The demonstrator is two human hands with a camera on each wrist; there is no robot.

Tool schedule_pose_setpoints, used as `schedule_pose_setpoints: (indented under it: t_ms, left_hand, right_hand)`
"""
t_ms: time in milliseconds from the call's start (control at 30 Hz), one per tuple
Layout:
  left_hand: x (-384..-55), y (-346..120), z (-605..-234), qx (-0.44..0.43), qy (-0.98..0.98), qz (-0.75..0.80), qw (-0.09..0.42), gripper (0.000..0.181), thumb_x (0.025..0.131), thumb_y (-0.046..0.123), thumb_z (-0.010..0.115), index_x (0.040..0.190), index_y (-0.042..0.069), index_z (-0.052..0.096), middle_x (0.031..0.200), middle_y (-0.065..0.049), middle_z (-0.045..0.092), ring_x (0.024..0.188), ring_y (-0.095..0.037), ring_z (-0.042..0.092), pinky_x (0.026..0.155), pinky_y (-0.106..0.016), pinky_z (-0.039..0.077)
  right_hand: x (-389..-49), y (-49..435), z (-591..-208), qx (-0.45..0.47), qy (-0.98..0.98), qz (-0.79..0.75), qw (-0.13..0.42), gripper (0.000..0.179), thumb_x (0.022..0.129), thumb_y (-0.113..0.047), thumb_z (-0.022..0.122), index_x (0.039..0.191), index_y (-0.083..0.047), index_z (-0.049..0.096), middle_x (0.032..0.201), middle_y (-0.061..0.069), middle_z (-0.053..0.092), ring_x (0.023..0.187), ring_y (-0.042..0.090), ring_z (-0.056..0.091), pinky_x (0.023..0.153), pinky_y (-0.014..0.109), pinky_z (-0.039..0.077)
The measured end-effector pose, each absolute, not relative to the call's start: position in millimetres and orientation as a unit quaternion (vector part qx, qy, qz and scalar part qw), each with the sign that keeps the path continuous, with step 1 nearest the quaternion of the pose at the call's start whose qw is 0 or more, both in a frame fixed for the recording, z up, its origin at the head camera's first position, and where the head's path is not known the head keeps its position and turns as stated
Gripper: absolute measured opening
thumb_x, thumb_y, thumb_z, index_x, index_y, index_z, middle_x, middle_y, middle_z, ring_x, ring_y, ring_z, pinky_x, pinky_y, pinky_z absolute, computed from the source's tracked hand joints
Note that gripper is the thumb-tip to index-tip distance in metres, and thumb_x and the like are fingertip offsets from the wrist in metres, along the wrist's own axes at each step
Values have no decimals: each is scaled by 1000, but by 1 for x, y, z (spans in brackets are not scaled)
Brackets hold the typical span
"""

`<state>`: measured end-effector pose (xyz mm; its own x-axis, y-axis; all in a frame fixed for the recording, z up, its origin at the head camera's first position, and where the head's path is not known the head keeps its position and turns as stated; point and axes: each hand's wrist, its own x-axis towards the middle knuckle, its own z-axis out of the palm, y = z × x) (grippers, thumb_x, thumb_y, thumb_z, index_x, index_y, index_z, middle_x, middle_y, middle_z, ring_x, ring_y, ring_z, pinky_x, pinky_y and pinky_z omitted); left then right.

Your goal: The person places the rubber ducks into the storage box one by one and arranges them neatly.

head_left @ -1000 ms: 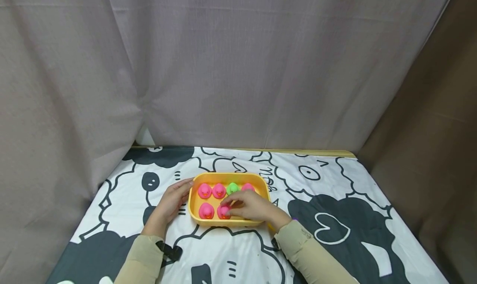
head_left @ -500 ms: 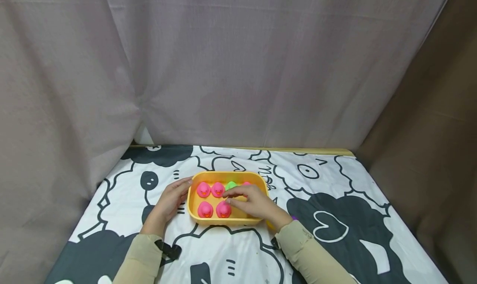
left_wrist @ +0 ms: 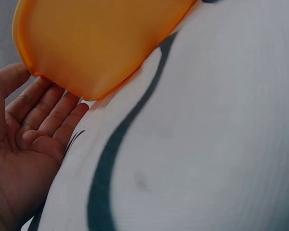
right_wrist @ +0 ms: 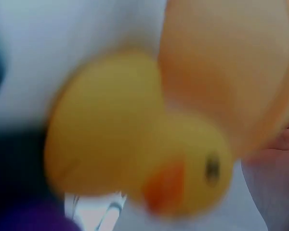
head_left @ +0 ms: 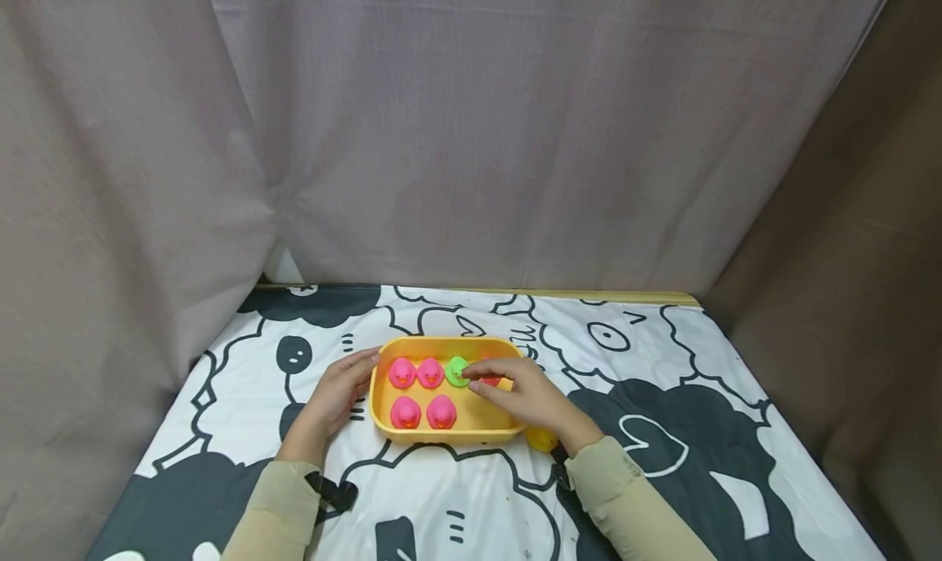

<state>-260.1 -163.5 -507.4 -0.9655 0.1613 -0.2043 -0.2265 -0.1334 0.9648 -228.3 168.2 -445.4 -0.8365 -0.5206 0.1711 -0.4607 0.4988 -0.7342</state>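
Note:
A yellow tray [head_left: 474, 430] holds several pink ducks [head_left: 405, 412] and one green duck [head_left: 457, 371] in two rows. My left hand [head_left: 341, 391] steadies the tray's left end, its fairly straight fingers [left_wrist: 41, 103] against the outer wall and rim. Over the tray's right half hovers my right hand [head_left: 518, 393], thumb and fingers apart, the tips close to the green duck. Between them shows part of a red-pink duck [head_left: 489, 379], mostly covered by the hand. A yellow duck [right_wrist: 106, 125] with an orange beak looms large in the right wrist view, just outside the tray.
A white cloth [head_left: 441, 495] with black cartoon drawings covers the table. Grey curtains [head_left: 471, 136] hang behind it, and a brown one [head_left: 832, 299] at the right. A dark strap [head_left: 334, 493] is at my left wrist.
My right hand has let go of the front-row pink duck and moved right and back, uncovering that duck and the green one. My left hand has stayed at the tray.

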Motion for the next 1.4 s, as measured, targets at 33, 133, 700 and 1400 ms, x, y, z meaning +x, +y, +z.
schedule_pose_setpoints:
  t_ms: [33, 133, 700, 1400]
  left_hand:
    - [-260, -163, -507, -26, 646, 752, 129, 52, 97, 39, 66, 138, 7, 60, 142, -7, 58, 132, -21, 54, 109, -34, 44]
    - [-260, -162, -505, -27, 647, 751, 130, 51, 97, 39, 66, 138, 8, 61, 141, -6, 59, 131, -21, 55, 108, -32, 45]
    - [-263, -164, -506, -34, 660, 739, 131, 53, 96, 42, 67, 137, 11, 62, 142, -4, 58, 132, -20, 53, 111, -36, 43]
    - [-261, -165, -506, -46, 662, 735, 139, 56, 94, 46, 67, 139, 13, 60, 142, -4, 58, 130, -20, 55, 106, -32, 47]
  right_hand:
    - [-228, 173, -444, -282, 866, -412, 30, 35, 97, -41, 67, 122, -18, 73, 115, -11, 70, 110, 16, 62, 97, 52, 53]
    - [-227, 192, -438, -273, 871, -408, 10, 34, 97, -38, 67, 122, -17, 73, 116, -14, 70, 111, 13, 63, 97, 49, 54]
    - [-206, 292, -449, -167, 885, -430, 63, 28, 93, -31, 74, 116, -16, 74, 113, 0, 73, 101, 17, 69, 86, 23, 56]
    - [-200, 286, -470, -260, 826, -465, 183, 31, 89, -18, 78, 120, -15, 73, 114, 1, 73, 103, 22, 69, 87, 29, 58]
